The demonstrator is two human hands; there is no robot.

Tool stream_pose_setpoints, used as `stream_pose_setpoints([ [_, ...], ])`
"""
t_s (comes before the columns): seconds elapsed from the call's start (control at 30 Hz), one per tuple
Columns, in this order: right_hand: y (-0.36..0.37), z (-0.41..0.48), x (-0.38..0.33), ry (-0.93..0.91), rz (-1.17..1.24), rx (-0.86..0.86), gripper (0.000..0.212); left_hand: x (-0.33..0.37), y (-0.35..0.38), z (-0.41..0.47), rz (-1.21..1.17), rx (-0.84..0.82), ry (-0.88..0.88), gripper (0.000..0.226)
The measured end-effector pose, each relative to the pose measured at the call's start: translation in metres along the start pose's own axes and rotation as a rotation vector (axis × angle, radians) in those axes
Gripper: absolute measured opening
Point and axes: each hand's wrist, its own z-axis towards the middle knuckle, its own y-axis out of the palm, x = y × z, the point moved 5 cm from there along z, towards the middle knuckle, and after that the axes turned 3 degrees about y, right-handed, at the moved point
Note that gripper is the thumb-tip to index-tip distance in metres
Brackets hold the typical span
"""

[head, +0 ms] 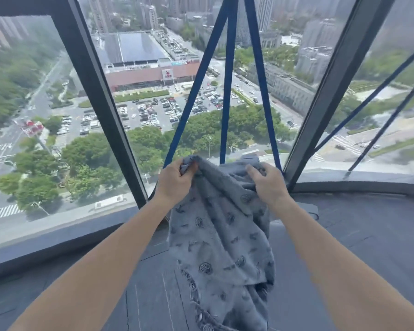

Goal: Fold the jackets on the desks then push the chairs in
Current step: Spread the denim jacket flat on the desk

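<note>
Head view: left hand (175, 179) and right hand (269, 180) each pinch the soft, limp grey jacket (222, 240) by its top edge before the window (58, 139), best gripped there.

We hold the jacket (225, 247) up, the left hand (175, 180) gripping its upper left edge and the right hand (268, 182) its upper right, and it hangs down over the floor (356, 247), near the floor's far edge. Behind it three straps (228, 91) rise against the window (58, 115), between a frame post (98, 103) on the left and a second post (339, 80) on the right. Beyond the glass, far below, lies a car park (153, 111).
</note>
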Motion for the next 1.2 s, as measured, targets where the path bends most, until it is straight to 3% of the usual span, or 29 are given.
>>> stream_pose_setpoints([
  [0.1, -0.023, -0.024, -0.064, -0.142, -0.043, 0.057, 0.033, 0.004, 0.019, 0.007, 0.015, -0.146, -0.008, 0.015],
  [0.23, -0.031, -0.054, -0.141, -0.233, -0.026, 0.151, 0.019, 0.049, 0.032, 0.007, -0.2, -0.397, 0.107, 0.086],
  [0.3, -0.027, -0.069, -0.172, -0.268, -0.101, 0.16, 0.016, 0.079, 0.039, 0.001, -0.277, -0.57, 0.235, 0.103],
  [0.33, -0.025, -0.076, -0.185, -0.282, -0.16, 0.159, 0.018, 0.091, 0.042, 0.0, -0.29, -0.607, 0.306, 0.096],
  [0.43, -0.031, -0.098, -0.202, -0.27, -0.24, 0.191, 0.034, 0.11, 0.048, 0.006, -0.322, -0.551, 0.384, 0.034],
  [0.47, -0.041, -0.106, -0.199, -0.239, -0.225, 0.226, 0.034, 0.114, 0.05, 0.006, -0.337, -0.543, 0.403, 0.023],
  [0.63, -0.106, -0.161, -0.147, -0.081, 0.088, 0.439, 0.027, 0.152, 0.044, -0.014, -0.36, -0.512, 0.552, 0.022],
  [0.67, -0.114, -0.172, -0.129, -0.023, 0.135, 0.427, 0.027, 0.162, 0.045, -0.02, -0.38, -0.524, 0.565, 0.023],
  [0.77, -0.121, -0.209, -0.073, 0.21, 0.174, 0.308, 0.055, 0.204, 0.046, -0.048, -0.403, -0.573, 0.666, 0.02],
  [0.83, -0.117, -0.239, -0.055, 0.265, 0.046, 0.195, 0.065, 0.242, 0.049, -0.076, -0.435, -0.629, 0.743, 0.02],
  [0.9, -0.117, -0.266, -0.05, 0.274, -0.052, 0.128, 0.061, 0.283, 0.05, -0.111, -0.456, -0.666, 0.819, 0.02],
  [0.97, -0.131, -0.292, -0.056, 0.244, 0.022, 0.226, 0.038, 0.319, 0.054, -0.145, -0.489, -0.69, 0.87, 0.025],
  [1.03, -0.157, -0.325, -0.058, 0.19, 0.078, 0.436, 0.016, 0.346, 0.061, -0.175, -0.51, -0.71, 0.894, 0.022],
  [1.2, -0.257, -0.451, -0.049, 0.239, -0.12, 0.97, 0.024, 0.395, 0.104, -0.245, -0.536, -0.844, 0.814, 0.013],
])
